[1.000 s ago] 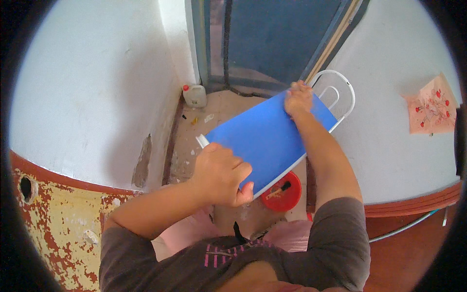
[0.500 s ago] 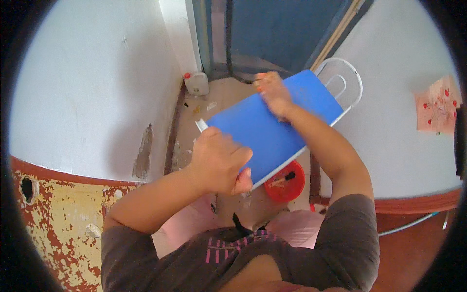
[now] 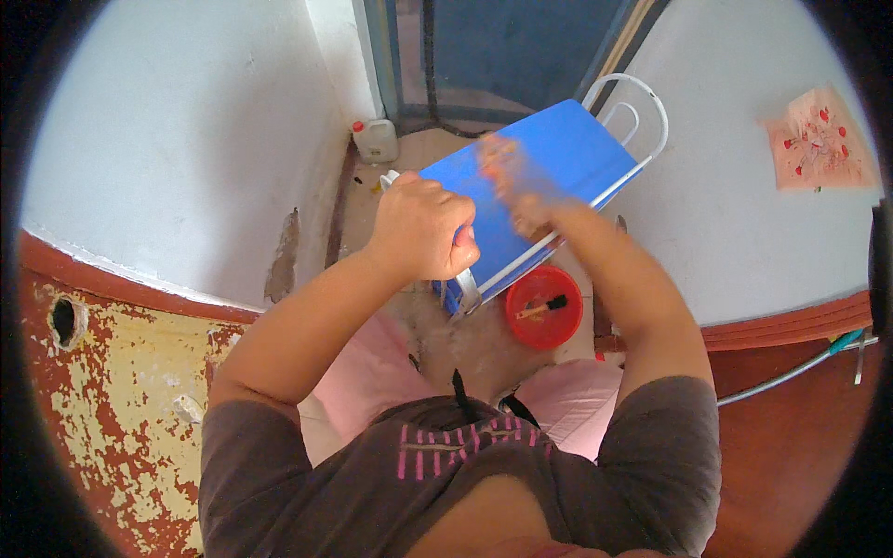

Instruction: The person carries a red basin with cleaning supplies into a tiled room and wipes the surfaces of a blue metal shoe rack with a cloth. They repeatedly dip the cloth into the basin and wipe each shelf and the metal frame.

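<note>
Blue panel: a flat blue board [image 3: 549, 177] with a white tubular frame is being held up off the floor, tilted, its looped white handle [image 3: 642, 116] pointing away from the person and its near lower corner being kept just above a red bowl.

Left hand: the left hand [image 3: 420, 228] is being clenched around the near edge of the board, at the white frame rail; the grip is judged to be steadying the panel so that its face is being offered upward.

Right hand: the right hand [image 3: 512, 181] is being passed over the blue face and is blurred by motion; whether it is being closed on a cloth, a tool or nothing cannot be told.

Red bowl: a round red bowl [image 3: 544, 307] with a small dark-tipped brush lying in it is being kept on the floor just below the board's lower edge, within easy reach of both hands.

White jug: a white plastic jug [image 3: 376, 141] with a red cap is being left standing against the wall corner, well apart from the hands.

Surroundings: pale plastered walls [image 3: 177, 139] with a peeling red band are closing in the narrow floor on both sides.
</note>
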`<state>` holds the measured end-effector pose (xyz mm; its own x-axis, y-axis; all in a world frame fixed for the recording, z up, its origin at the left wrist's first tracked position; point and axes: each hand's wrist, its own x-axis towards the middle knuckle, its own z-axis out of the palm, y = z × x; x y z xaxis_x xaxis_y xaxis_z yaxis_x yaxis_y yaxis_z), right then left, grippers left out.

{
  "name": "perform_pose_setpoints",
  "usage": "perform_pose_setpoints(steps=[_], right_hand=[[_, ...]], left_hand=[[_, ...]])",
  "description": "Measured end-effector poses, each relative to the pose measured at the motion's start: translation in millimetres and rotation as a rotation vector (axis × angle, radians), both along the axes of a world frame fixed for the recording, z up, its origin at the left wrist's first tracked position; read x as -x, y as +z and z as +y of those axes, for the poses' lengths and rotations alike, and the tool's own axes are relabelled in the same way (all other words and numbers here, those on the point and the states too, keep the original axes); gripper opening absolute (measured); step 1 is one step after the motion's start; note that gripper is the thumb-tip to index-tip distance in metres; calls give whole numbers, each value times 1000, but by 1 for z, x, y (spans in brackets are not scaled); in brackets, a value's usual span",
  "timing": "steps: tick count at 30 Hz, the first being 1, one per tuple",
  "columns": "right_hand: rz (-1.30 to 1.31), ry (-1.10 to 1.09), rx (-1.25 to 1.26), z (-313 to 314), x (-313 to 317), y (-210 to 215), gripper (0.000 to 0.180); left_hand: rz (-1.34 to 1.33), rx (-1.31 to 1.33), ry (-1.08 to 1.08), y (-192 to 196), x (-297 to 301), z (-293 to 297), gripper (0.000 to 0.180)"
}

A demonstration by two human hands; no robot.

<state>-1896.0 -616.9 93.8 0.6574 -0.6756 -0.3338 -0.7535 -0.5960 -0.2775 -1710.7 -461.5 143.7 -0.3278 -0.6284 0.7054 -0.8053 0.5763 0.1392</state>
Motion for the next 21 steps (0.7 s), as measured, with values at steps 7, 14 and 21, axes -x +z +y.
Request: perform_pose_setpoints(steps=[7,14,21], right_hand=[[29,-120,642,-95,64,-41,52],[-293,-46,-509,67,-56,-17,38],[-750,-25,-321,73,-26,-9,35]], left_hand=[[-24,14,49,-3,0,-2,8],[-3,-14,8,-7,1,0,7],[-22,3,13,-3,4,1,9]])
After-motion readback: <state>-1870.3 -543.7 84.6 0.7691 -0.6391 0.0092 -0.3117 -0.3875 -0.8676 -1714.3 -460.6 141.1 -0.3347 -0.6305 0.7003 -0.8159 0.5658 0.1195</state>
